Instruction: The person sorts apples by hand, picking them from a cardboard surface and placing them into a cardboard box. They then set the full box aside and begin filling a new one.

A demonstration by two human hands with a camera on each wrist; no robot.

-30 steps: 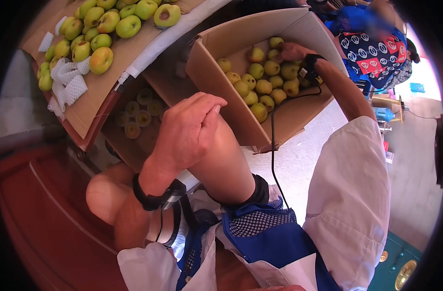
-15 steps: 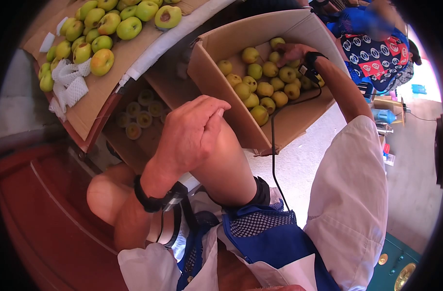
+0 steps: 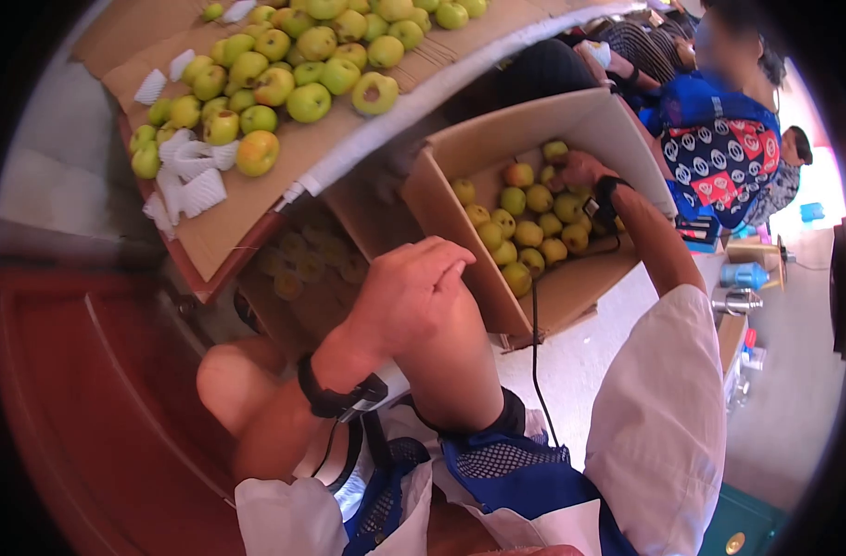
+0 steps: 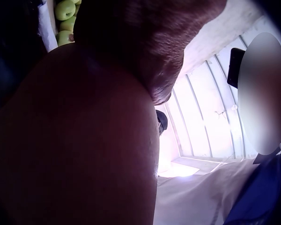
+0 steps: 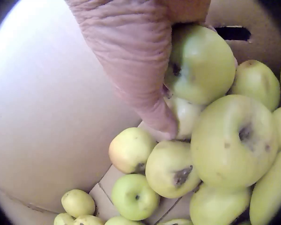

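Observation:
My right hand (image 3: 578, 169) reaches into the far end of a tilted cardboard box (image 3: 446, 208) full of yellow-green apples (image 3: 527, 233). In the right wrist view its fingers (image 5: 136, 61) curl round one green apple (image 5: 201, 63) on top of the pile. My left hand (image 3: 423, 278) rests on my bare knee, fingers relaxed and holding nothing. The left wrist view is mostly dark skin close to the lens, with a few green apples (image 4: 65, 9) at its top left.
A table covered with cardboard (image 3: 256, 222) carries several green apples (image 3: 302, 65) and white foam nets (image 3: 186, 181). A second box with apples (image 3: 302, 264) sits in shadow under it. Another person (image 3: 719, 139) sits at the far right. A cable (image 3: 534, 334) hangs from my right wrist.
The head view has shifted, so more of the table shows. My right hand stays among the apples at the box's far end. My left hand remains on the knee.

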